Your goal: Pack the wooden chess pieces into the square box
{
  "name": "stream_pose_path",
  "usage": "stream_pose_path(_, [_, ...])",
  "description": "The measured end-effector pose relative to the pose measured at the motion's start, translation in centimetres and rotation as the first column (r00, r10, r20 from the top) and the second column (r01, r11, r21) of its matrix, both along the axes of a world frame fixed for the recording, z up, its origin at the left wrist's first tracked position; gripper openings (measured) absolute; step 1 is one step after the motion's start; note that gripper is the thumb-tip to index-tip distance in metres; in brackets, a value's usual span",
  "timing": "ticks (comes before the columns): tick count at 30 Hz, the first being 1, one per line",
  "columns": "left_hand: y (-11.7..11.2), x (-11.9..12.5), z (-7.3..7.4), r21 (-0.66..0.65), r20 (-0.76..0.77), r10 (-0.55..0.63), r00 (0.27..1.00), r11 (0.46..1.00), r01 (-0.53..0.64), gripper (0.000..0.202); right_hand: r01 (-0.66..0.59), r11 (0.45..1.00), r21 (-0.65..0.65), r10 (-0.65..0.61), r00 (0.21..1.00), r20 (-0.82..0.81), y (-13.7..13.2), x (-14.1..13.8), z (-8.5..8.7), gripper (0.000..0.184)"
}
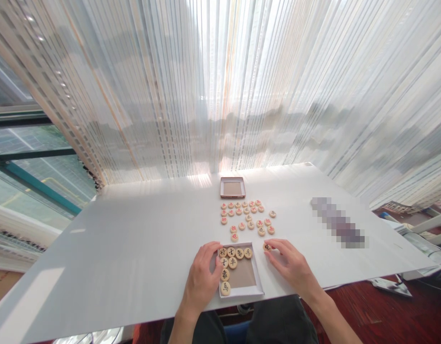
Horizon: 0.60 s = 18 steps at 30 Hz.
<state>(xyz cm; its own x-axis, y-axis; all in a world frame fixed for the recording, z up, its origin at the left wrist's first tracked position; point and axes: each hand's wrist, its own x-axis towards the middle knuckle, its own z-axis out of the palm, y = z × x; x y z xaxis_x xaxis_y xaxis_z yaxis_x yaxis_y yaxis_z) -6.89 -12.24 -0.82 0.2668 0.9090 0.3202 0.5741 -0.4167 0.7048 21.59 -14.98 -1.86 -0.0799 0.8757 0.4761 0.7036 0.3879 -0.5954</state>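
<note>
My right hand (288,263) pinches a round wooden xiangqi piece (266,247) with a black character, just off the table to the right of an open shallow box (259,282). At the box's left wall, my left hand (202,274) holds the edge between thumb and fingers. Inside the box lie several black-character pieces, one row along the top and a column down the left, with a chariot piece (232,262) beside the column. The lower right of the box shows its bare brown bottom. Beyond the box, several loose red and black pieces (238,211) lie face up.
A second shallow box part (232,197) sits farther back on the white table (134,248). On the right lies a pixelated object (338,224) that I cannot make out. Striped sheer curtains (220,95) hang behind the table's far edge.
</note>
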Motion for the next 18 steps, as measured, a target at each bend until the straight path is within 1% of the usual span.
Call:
stream_pose_path(3, [0.1, -0.2, 0.0, -0.014, 0.020, -0.004, 1.000, 1.000, 0.004, 0.031, -0.037, 0.999, 0.007, 0.038, 0.996, -0.086, -0.2, -0.6, 0.4, 0.024])
stream_pose_path(5, [0.1, -0.2, 0.1, 0.002, 0.032, -0.003, 0.999, 1.000, 0.003, 0.029, -0.063, 0.998, 0.030, 0.067, 0.990, -0.125, -0.1, -1.5, 0.7, 0.027])
stream_pose_path(8, [0.0, 0.0, 0.8, 0.028, 0.069, -0.018, 0.997, 0.999, 0.016, 0.024, -0.112, 0.992, 0.058, 0.119, 0.981, -0.154, 0.3, -3.3, 1.1, 0.034])
stream_pose_path(10, [-0.1, 0.4, 1.5, 0.012, 0.104, -0.047, 0.994, 0.999, 0.046, 0.022, -0.140, 0.986, 0.092, 0.154, 0.974, -0.169, 0.7, -4.5, 1.2, 0.034])
stream_pose_path(14, [-0.3, 1.1, 3.0, -0.111, 0.167, -0.090, 0.982, 0.988, 0.109, 0.021, -0.174, 0.973, 0.150, 0.202, 0.958, -0.202, 1.3, -6.2, 1.2, 0.033])
stream_pose_path(18, [0.0, 1.6, 3.8, -0.257, 0.242, -0.127, 0.962, 0.948, 0.190, 0.022, -0.210, 0.959, 0.188, 0.251, 0.941, -0.228, 1.2, -7.0, 1.4, 0.034])
